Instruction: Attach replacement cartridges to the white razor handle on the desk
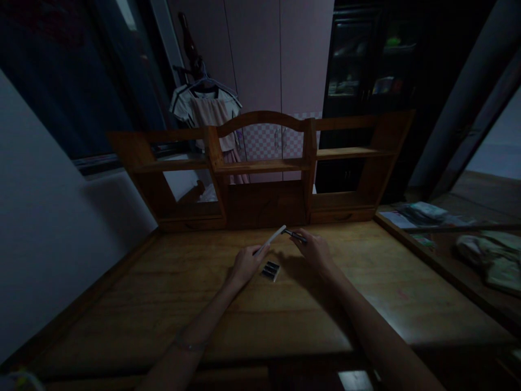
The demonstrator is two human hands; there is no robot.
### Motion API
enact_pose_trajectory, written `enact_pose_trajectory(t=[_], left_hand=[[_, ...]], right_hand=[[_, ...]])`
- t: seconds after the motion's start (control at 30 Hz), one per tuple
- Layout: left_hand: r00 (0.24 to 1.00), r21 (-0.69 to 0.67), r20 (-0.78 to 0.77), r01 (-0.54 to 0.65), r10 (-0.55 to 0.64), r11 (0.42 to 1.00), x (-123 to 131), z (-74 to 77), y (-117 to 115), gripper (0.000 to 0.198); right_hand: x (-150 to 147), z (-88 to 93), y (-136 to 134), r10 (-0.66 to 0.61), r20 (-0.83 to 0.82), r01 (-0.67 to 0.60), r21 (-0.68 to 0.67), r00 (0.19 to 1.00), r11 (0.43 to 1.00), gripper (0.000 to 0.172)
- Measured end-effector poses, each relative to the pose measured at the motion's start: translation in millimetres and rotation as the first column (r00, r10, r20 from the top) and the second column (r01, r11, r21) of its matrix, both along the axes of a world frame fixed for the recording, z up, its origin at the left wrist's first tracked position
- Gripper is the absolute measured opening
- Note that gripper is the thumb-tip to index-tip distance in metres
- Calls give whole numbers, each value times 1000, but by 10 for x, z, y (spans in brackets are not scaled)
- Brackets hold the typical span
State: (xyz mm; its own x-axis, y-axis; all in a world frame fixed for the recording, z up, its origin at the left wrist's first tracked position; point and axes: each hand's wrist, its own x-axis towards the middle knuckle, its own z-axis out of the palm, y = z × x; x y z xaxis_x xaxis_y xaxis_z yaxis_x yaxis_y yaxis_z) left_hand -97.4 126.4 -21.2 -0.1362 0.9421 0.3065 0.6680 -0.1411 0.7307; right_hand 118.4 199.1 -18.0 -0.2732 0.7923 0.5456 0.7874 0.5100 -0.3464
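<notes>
My left hand (247,263) is closed around the lower end of a slim, white, slightly curved strip (275,235), which slants up to the right. In my right hand (315,250) is a short black stick (296,235) with a paler stripe, gripped between thumb and fingers. Its far tip meets or nearly meets the strip's upper end; I cannot tell if they touch. On the desk just below and between both hands lies a small flat pack (271,270) with several dark bars side by side. Dim light hides the exact kind of each item.
Wooden desk (183,304) under both hands, with an open-shelved hutch (260,168) along its back. A white wall (44,228) borders the left. Clothes (207,108) hang behind the hutch before a pink wardrobe (260,60). To the right, a lower surface holds a pale cloth bag (492,258).
</notes>
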Motion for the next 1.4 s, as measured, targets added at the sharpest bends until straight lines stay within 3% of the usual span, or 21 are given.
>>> enact_pose_trajectory(t=[0.37,0.73,0.93,1.13,1.27,1.4], left_hand=[[1000,42,-4,20,-20,999,-12,-67,36,54],[999,42,-2,32,-32,999,-13,-48,38,54],[1000,25,-7,23,-23,999,-7,-53,31,56],[1000,52,13,25,-26,998,16,-23,21,56],[1000,44,13,23,-23,999,21,-27,32,55],[999,48,22,23,-24,999,28,-30,39,55]], right_hand=[[-21,-7,-26,8,-21,-8,5,1000,1000,33],[3,18,-39,-61,-20,61,-5,998,998,38],[-44,0,-62,-6,-18,6,-17,1000,1000,36],[-24,6,-41,-113,-17,114,48,993,992,35],[-29,18,-49,-66,4,66,58,998,996,32],[-43,39,-59,-92,-59,95,57,994,994,33]])
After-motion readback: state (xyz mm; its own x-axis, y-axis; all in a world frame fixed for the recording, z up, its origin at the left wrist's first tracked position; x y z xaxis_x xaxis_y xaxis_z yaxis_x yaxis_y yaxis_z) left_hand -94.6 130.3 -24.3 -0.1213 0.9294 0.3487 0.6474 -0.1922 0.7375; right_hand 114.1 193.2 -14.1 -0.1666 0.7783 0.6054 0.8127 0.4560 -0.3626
